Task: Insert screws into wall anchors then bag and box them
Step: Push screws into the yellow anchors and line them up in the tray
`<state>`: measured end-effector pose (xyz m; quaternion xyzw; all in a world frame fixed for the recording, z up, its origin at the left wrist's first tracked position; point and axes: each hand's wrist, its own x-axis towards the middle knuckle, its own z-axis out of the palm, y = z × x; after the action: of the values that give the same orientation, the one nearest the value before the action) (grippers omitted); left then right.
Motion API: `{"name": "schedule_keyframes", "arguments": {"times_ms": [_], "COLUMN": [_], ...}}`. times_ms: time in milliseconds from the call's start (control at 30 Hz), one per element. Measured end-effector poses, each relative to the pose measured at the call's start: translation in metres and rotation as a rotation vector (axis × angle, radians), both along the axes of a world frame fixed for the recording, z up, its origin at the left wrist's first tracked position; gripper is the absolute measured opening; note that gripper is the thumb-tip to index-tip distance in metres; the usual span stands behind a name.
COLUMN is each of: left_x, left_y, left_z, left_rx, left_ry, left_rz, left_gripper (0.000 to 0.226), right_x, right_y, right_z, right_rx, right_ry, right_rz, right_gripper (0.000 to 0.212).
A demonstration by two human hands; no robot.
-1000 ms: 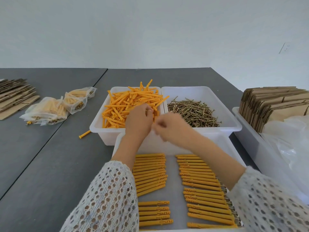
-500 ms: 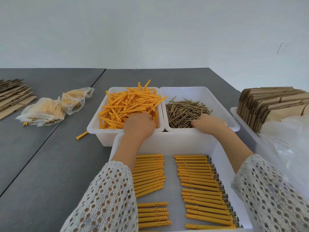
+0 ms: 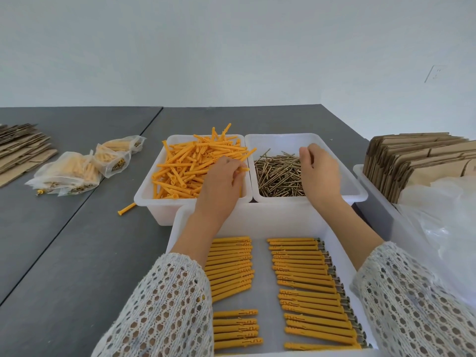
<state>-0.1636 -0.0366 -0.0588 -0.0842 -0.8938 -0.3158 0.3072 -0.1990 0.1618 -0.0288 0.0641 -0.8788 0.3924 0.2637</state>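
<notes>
Left hand point(image 3: 221, 181) pinches an orange wall anchor point(image 3: 244, 169), long axis toward the screw bin; right hand point(image 3: 319, 173), fingers point(image 3: 305, 157) curled, hovers directly above the screws point(image 3: 278, 176), grasp indeterminate.

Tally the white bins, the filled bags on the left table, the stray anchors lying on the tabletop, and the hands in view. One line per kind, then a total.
White bins: 4
Filled bags: 3
Stray anchor: 1
Hands, left hand and right hand: 2
Total: 10
</notes>
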Motion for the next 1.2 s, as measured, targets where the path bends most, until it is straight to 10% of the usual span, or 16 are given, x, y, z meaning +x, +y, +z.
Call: {"name": "schedule_keyframes", "arguments": {"times_ms": [300,600,1200], "left_x": [0.005,0.01,0.005], "left_y": [0.016,0.008,0.002], "left_z": [0.007,0.021,0.019], "left_rx": [0.292,1.059,1.277], "left_ry": [0.052,-0.218,-0.305], "left_rz": [-0.088,-0.398,-0.486], "left_gripper": [0.014,0.007,0.008], "right_x": [0.001,-0.001,0.005], "right_y": [-0.004,-0.01,-0.015], "right_z": [0.002,-0.001,0.001], "right_rx": [-0.352,-0.341,-0.5], "right_ry": [-0.072,-0.195,-0.298], "right_rz": [0.083,0.13,0.097], "right_gripper": [0.041,0.038,0.034]}}
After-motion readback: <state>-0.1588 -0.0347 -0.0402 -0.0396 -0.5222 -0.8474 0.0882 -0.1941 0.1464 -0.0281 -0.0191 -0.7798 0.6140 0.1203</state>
